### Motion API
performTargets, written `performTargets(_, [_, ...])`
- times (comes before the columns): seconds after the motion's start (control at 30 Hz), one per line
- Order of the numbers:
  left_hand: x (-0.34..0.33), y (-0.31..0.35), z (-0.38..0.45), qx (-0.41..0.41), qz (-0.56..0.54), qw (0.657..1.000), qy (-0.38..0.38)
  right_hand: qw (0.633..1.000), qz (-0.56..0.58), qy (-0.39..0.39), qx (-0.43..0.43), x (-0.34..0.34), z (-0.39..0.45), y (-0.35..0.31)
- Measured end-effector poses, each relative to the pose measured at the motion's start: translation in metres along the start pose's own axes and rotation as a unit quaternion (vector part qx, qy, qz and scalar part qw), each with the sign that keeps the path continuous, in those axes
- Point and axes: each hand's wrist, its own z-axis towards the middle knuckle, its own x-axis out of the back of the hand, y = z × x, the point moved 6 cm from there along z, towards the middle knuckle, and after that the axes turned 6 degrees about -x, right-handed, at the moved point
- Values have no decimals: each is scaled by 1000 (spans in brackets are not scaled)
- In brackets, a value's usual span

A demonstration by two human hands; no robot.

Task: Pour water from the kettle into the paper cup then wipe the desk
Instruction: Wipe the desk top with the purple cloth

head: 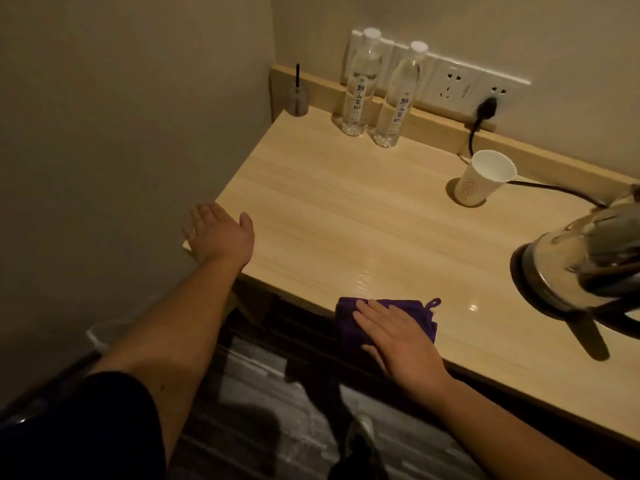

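The right hand point(394, 337) lies palm down with its fingers point(369, 315) straight and together, pressed flat on a folded purple cloth point(349, 317); nothing is gripped, the cloth is only held under the palm. The fingers point toward the left end of the counter point(346, 209). The cloth sits at the near edge of the counter, its long axis running roughly along that edge, with a small hanging loop at its far right corner.

The left hand point(218, 233) is open, fingers spread and slack, holding nothing. It rests at the near left corner of the counter, partly over the edge, well apart from the cloth.

The kettle point(581, 261), of polished metal, stands on its dark base at the right end of the counter, blurred, with its handle toward the near edge. Its black cord point(554, 188) runs back past the paper cup point(485, 178) to a plug point(486, 107) in the wall socket strip. The paper cup stands upright near the rear ledge, mouth up, left of the kettle; whether it holds water cannot be told.

Two clear water bottles point(360, 81), capped and upright, stand side by side at the back. A small holder with a dark stick point(298, 95) stands in the rear left corner.
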Motion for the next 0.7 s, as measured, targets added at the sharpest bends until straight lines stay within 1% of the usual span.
performTargets(0.07, [2, -1, -1, -8, 2, 1000, -21, 993, 109, 15, -31, 14, -7, -2])
performTargets(0.1, [3, 1, -3, -18, 10, 999, -31, 980, 185, 26, -70, 27, -9, 1])
performTargets(0.13, [2, 7, -8, -34, 23, 998, -37, 956, 270, 29, -114, 39, -10, 6])
performTargets(0.17, [0, 16, -14, -56, 34, 997, -39, 917, 362, 32, -164, 49, -10, 14])
performTargets(0.2, [-3, 27, -22, -78, 33, 996, -41, 862, 456, 39, -216, 58, -9, 24])
performTargets(0.27, [-11, 50, -36, -103, 8, 993, -47, 737, 605, 72, -293, 75, 3, 49])
performTargets(0.3, [-15, 58, -40, -106, -1, 993, -50, 689, 647, 94, -312, 86, 15, 64])
performTargets(0.33, [-18, 63, -43, -105, -1, 993, -50, 666, 661, 119, -324, 99, 29, 77])
performTargets(0.37, [-20, 65, -44, -102, 6, 994, -44, 680, 639, 140, -331, 112, 46, 92])
performTargets(0.4, [-22, 65, -43, -98, 17, 994, -36, 717, 594, 160, -328, 126, 67, 107])
performTargets(0.47, [-25, 65, -43, -95, 38, 995, -23, 815, 457, 202, -295, 152, 111, 130])
performTargets(0.53, [-26, 66, -44, -96, 46, 994, -10, 899, 294, 221, -238, 167, 160, 145])
performTargets(0.57, [-26, 66, -45, -97, 49, 994, 0, 933, 211, 211, -200, 167, 185, 149])
performTargets(0.6, [-27, 66, -44, -98, 52, 994, 10, 962, 132, 182, -154, 159, 209, 154])
performTargets(0.63, [-27, 65, -44, -99, 54, 993, 20, 983, 59, 130, -112, 144, 230, 160])
performTargets(0.67, [-28, 65, -44, -100, 55, 993, 26, 994, -5, 70, -86, 124, 245, 167])
performTargets(0.7, [-29, 65, -43, -99, 55, 993, 26, 996, -49, 21, -73, 103, 255, 177])
